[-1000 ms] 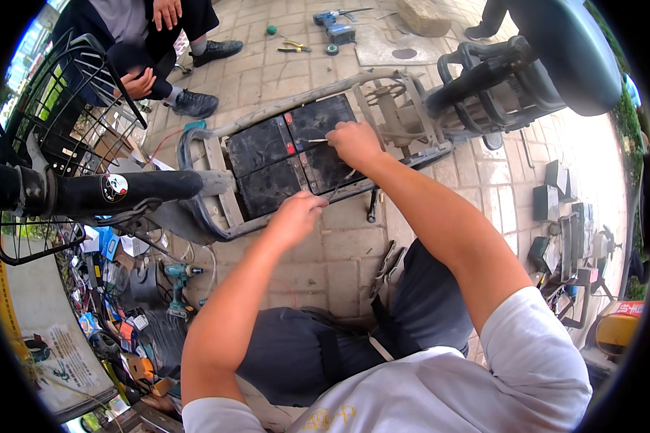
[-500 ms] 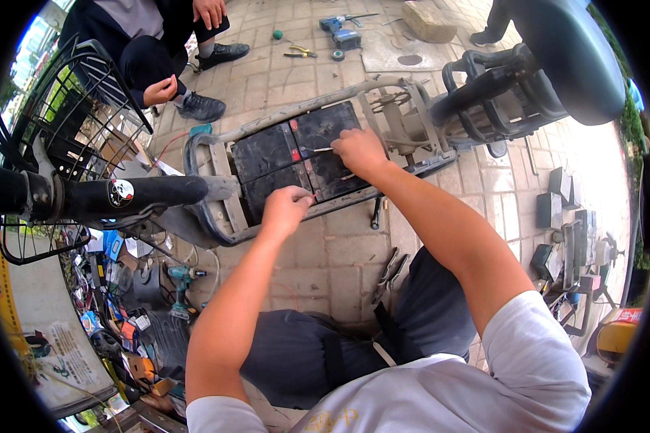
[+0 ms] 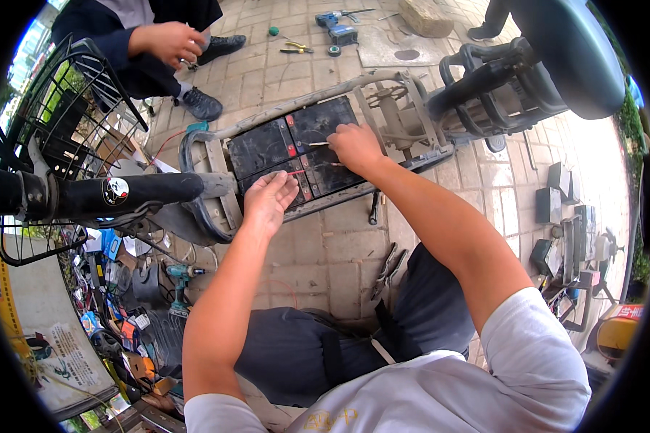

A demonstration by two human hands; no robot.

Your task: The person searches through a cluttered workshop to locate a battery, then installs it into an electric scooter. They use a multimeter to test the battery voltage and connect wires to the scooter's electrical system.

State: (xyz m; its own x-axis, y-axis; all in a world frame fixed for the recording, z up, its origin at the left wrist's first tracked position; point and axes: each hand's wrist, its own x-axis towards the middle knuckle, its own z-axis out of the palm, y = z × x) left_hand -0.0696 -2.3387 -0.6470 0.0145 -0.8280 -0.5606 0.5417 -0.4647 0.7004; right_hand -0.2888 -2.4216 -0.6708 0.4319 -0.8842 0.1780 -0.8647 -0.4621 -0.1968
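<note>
Black batteries [image 3: 263, 150] lie side by side in the open frame of an electric bike [image 3: 249, 124], with red and dark terminals along their middle. My left hand [image 3: 269, 202] is over the near left battery, thumb and fingers pinching a short red wire [image 3: 296, 172] that points toward the terminals. My right hand [image 3: 357, 149] is closed on a screwdriver [image 3: 318, 144], its thin shaft pointing left toward the terminals. The handle is hidden in my palm, and I cannot tell whether the tip touches metal.
A person crouches at far left, one hand [image 3: 170, 43] raised. Yellow-handled pliers [image 3: 296, 47] and a blue power drill [image 3: 337, 30] lie beyond the frame. A teal drill [image 3: 180, 285] sits among clutter. The bike's basket [image 3: 65, 108] and seat [image 3: 570, 58] flank the frame.
My left hand has moved left and slightly up, turning so its fingers and the red wire show. My right hand shifts slightly left. The other person's hand has risen off the knee.
</note>
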